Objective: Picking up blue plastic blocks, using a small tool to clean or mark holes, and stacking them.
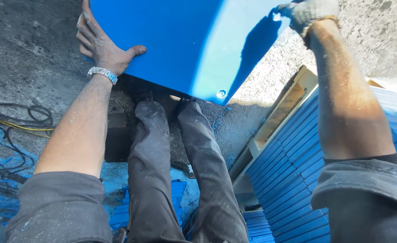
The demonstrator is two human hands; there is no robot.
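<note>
Hands grip blue panel — left hand bare; right hand seemingly gloved.

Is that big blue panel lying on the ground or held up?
Held up. The blue panel is gripped by the bare left hand and the gloved right hand, above the person's legs.

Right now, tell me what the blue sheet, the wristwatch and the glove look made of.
Blue sheet: likely painted metal or plastic; smooth, glossy, with a sun glare.
Wristwatch on the left hand: metal; shiny silver links.
Glove on the right hand: knitted fabric, grey, dusty.
</note>
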